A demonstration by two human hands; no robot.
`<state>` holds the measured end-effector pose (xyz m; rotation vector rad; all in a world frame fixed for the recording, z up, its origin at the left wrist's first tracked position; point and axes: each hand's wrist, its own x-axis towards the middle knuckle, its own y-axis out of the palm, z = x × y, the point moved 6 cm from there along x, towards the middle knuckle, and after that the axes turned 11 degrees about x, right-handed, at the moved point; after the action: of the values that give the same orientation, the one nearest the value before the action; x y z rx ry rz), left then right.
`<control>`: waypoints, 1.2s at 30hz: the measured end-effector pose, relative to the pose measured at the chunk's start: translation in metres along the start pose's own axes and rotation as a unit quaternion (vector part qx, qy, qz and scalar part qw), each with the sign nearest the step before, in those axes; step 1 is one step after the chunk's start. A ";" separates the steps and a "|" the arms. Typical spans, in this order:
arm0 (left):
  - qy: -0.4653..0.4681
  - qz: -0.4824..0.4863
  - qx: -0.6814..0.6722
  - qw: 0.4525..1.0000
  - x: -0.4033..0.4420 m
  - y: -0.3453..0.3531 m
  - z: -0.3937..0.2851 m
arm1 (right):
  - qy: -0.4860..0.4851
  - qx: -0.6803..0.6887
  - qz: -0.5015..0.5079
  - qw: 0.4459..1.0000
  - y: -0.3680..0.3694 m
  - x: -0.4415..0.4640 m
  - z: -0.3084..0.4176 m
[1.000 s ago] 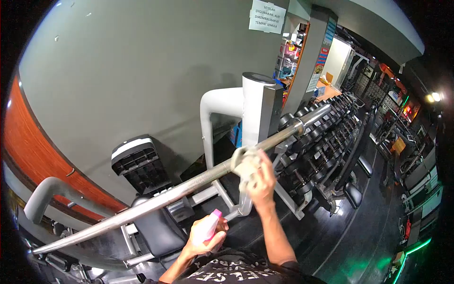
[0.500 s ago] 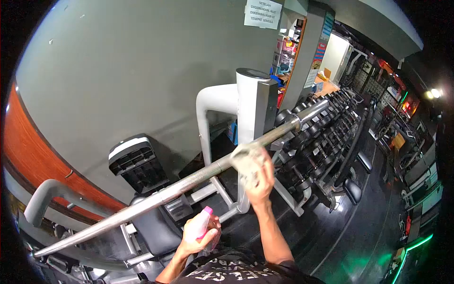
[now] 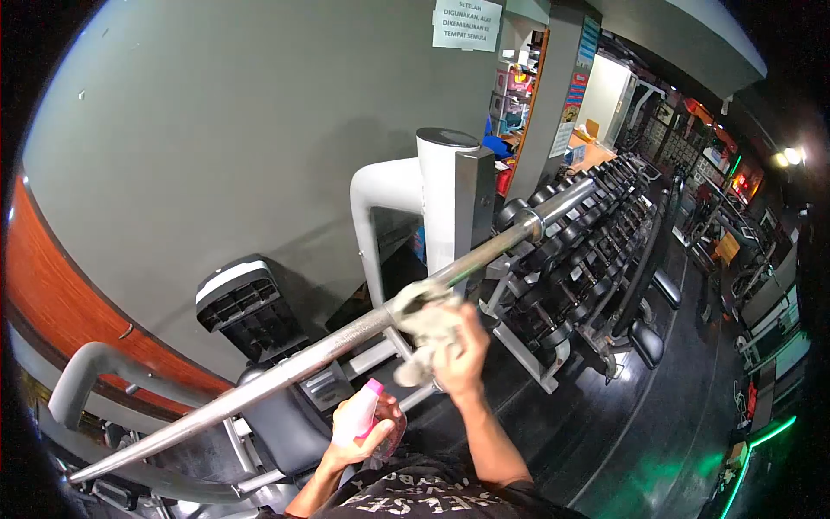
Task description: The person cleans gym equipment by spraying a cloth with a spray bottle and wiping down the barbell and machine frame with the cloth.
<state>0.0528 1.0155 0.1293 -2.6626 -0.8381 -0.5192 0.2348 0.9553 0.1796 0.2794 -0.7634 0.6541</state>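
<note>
A long metal barbell bar [image 3: 324,352] runs diagonally across the view, from lower left to upper right. My right hand [image 3: 459,356] is closed round a pale cloth [image 3: 424,324], which is pressed against the bar near its middle. Part of the cloth hangs below the bar. Below the bar, close to my body, my left hand [image 3: 359,437] grips a spray bottle [image 3: 365,411] with a white and pink top. Its pinkish see-through body shows partly behind my fingers.
A white and grey machine post [image 3: 441,199] stands behind the bar. To the right is a rack of several dumbbells [image 3: 575,259]. A black padded seat [image 3: 290,424] lies under the bar at left. A paper sign [image 3: 467,23] hangs on the grey wall.
My right hand has moved down and left along the bar with the cloth. My left hand still holds the spray bottle in nearly the same place. The view has shifted slightly.
</note>
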 end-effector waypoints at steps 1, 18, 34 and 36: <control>0.024 0.007 0.014 1.000 0.000 0.000 -0.003 | -0.032 -0.038 -0.039 0.998 -0.014 0.008 0.002; -0.028 -0.071 0.018 0.997 -0.026 -0.019 0.008 | -0.022 0.002 -0.166 0.986 -0.017 -0.032 -0.081; -0.001 -0.022 0.034 0.999 -0.026 -0.009 -0.006 | -0.185 -0.188 -0.026 0.964 -0.001 0.050 -0.017; -0.016 -0.038 0.027 0.999 -0.033 -0.013 -0.002 | -0.173 -0.163 -0.085 0.968 -0.005 0.023 -0.022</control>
<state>0.0196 1.0088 0.1196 -2.6046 -0.9513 -0.4646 0.2627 0.9719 0.1810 0.1545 -1.1536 0.3100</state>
